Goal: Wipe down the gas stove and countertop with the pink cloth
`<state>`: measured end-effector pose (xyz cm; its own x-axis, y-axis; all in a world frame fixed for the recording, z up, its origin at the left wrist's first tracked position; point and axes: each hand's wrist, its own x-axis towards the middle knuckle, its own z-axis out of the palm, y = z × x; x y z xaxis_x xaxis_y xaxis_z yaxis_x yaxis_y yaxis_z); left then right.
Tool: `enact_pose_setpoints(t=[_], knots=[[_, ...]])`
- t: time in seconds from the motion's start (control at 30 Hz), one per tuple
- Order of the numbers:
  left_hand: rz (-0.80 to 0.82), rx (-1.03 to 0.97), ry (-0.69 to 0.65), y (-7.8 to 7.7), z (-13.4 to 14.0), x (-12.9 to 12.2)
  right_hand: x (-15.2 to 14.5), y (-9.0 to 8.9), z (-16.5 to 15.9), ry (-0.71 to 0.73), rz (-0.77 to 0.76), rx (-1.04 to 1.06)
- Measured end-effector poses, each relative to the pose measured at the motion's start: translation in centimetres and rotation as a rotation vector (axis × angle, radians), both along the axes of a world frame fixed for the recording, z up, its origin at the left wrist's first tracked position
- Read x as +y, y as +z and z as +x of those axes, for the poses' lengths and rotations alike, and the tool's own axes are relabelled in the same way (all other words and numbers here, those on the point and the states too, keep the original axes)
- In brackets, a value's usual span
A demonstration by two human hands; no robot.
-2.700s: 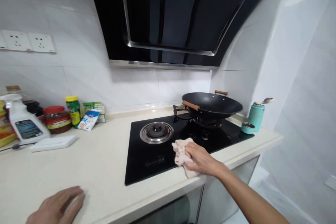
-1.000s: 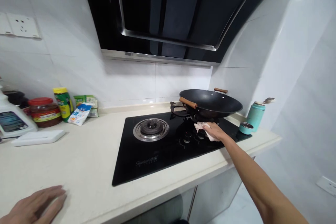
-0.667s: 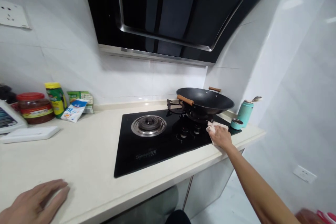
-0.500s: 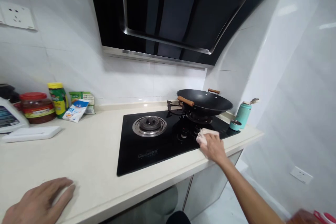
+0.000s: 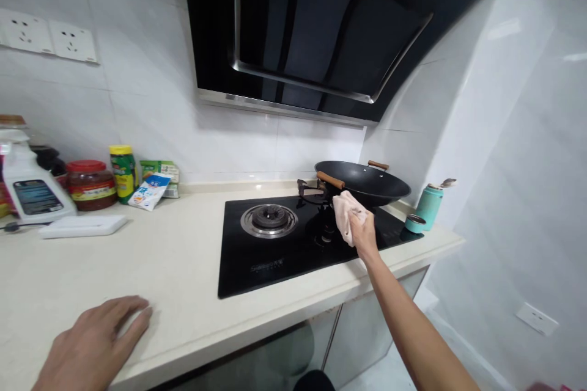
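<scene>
My right hand [image 5: 364, 233] is closed round a crumpled pale pink cloth [image 5: 347, 215], over the black glass gas stove [image 5: 257, 281] just in front of the wok. The black wok [image 5: 367, 180] with wooden handles sits over the right burner, which is mostly hidden. To the left, the other burner [image 5: 269, 218] lies bare, its trivet [image 5: 310, 192] set aside behind it. A control knob [image 5: 326, 233] shows just left of the cloth. My left hand [image 5: 98, 339] rests on the cream countertop [image 5: 183, 269], fingers stretched out, holding nothing.
At the left stand a spray bottle [image 5: 39, 186], a red-lidded jar [image 5: 92, 186], a yellow-capped container [image 5: 123, 174], packets [image 5: 151, 189] and a white flat box [image 5: 85, 226]. A turquoise bottle [image 5: 430, 204] and its cup [image 5: 415, 223] stand right of the stove. The range hood [image 5: 312, 30] hangs above.
My right hand has moved the cloth up and left, from the stove's front edge towards the wok. The view has shifted a little left; my left hand stays on the countertop.
</scene>
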<state>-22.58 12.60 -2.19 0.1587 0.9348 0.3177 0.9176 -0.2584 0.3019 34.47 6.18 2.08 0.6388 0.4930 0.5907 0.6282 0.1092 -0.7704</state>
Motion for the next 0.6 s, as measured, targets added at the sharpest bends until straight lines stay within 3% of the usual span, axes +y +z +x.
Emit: enact_pose_setpoints(t=[0.13, 0.27, 0.43, 0.6], knots=[[-0.024, -0.008, 0.009, 0.8, 0.3, -0.4, 3.3, -0.7, 0.0, -0.006, -0.211, -0.190], [-0.044, -0.026, 0.022, 1.2, 0.4, -0.8, 4.0, -0.7, 0.2, 0.051, -0.399, -0.372], [-0.022, -0.015, 0.007, 0.6, 0.1, -0.4, 2.1, -0.9, 0.3, 0.015, -0.541, -0.478], [-0.020, 0.002, 0.009, 0.4, 0.1, -0.4, -1.1, -1.5, 0.1, 0.008, -0.573, -0.499]])
